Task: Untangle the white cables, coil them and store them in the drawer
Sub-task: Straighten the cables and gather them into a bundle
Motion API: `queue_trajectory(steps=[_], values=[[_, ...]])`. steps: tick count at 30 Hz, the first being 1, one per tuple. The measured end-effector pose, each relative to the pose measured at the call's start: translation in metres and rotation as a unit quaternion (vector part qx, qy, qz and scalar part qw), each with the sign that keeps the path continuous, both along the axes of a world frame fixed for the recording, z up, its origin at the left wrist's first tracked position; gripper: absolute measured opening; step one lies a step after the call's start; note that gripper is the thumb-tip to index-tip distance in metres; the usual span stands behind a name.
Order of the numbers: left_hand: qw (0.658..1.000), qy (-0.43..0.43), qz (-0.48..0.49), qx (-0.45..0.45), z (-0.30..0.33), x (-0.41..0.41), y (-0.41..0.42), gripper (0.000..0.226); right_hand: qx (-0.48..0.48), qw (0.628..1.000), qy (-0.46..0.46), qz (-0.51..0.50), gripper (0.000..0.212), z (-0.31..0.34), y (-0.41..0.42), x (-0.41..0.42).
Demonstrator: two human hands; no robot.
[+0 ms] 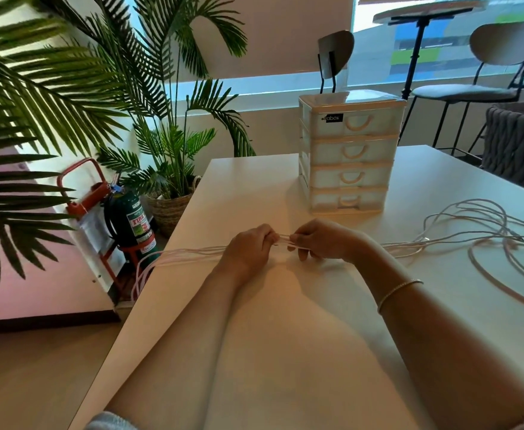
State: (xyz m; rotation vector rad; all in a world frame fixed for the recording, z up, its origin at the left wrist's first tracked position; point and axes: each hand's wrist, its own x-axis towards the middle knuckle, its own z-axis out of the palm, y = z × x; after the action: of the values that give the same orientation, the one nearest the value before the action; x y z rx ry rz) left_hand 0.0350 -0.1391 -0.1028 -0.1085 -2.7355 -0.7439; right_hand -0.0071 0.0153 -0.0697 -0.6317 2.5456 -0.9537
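White cables [459,240]: thin, light, floppy, probably a bit slick, so they'll sag and snag on each other rather than hold shape. Best grabbed as a bunch close to the crossing point and fed through a short length at a time.

Both hands sit close together over the near-middle of the table [270,352], fingers curled. Left hand [250,248] pinches several strands that run off the table's left edge and hang down. Right hand [322,240] pinches the same strands just beside it; a short stretch shows between the two.

Further right, the rest lies in loose overlapping loops on the tabletop, not yet coiled.

Behind the hands stands the drawer unit [349,152], four drawers, all closed.
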Motion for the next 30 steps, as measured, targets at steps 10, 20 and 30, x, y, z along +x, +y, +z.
queue_trajectory(steps=[10, 20, 30], values=[[0.998, -0.038, -0.049, 0.006, 0.005, 0.003, -0.003, 0.020, -0.041, 0.989, 0.143, -0.018, 0.023, -0.004, 0.005, 0.001], [1.000, -0.005, 0.001, -0.003, 0.003, 0.001, -0.002, 0.020, 0.059, 0.995, -0.025, 0.077, 0.029, 0.011, 0.007, 0.013], [0.997, -0.032, -0.066, 0.019, 0.011, 0.007, 0.003, 0.019, -0.075, 0.994, 0.078, -0.029, 0.035, 0.002, 0.018, 0.000]])
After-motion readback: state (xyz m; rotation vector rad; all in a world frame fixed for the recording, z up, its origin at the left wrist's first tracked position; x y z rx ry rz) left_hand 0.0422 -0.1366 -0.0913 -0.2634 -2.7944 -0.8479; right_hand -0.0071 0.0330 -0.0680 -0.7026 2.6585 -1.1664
